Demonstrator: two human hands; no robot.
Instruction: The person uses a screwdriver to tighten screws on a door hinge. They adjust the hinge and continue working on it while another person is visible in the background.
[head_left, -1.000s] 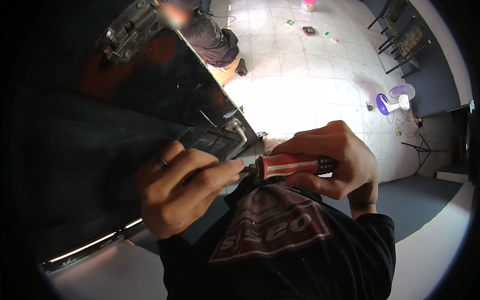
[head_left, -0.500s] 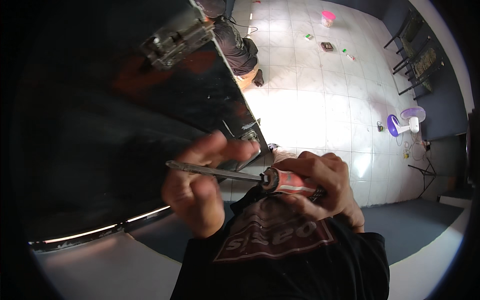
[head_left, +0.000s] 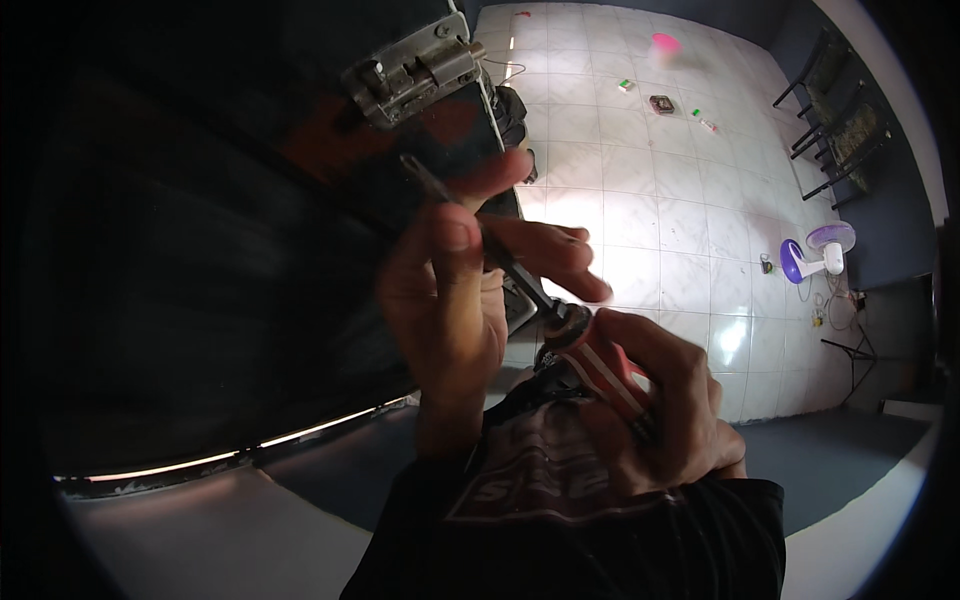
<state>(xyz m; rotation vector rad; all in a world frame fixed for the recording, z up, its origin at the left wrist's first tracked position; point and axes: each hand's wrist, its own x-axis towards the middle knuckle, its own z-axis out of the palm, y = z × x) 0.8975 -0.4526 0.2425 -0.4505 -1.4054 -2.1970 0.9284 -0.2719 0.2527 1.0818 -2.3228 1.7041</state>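
Right hand: the right hand (head_left: 665, 410) is wrapping its fingers tightly around the red and white striped handle of a screwdriver (head_left: 600, 365), low and right of centre, just above the person's dark printed shirt (head_left: 545, 480).
Left hand: the left hand (head_left: 450, 290) is rising up beside the tool, thumb and fingers pinching closed on the metal shaft (head_left: 480, 235); the forefinger is stretching upward toward the dark panel.
Screwdriver: it is lying on a slant, handle at lower right, thin shaft running up and left, its tip ending near the edge of the door panel (head_left: 200, 250) just below the latch.
Hands together: the two hands are sitting close, almost touching where shaft meets handle, both clamped on the same tool.
Door panel: a large dark sheet is filling the left half of the view, with a bright strip along its lower edge; its surface is too dark to read in detail.
Latch: a grey metal lock fitting (head_left: 415, 65) is sitting at the panel's upper edge, well above the hands.
Floor: white tiles (head_left: 680, 170) are shining under strong light to the right, with small scattered items lying on them.
Fan: a small purple and white fan (head_left: 815, 255) is standing on the tiles at the far right.
Chairs: dark chairs (head_left: 835, 125) are standing by the blue wall at upper right.
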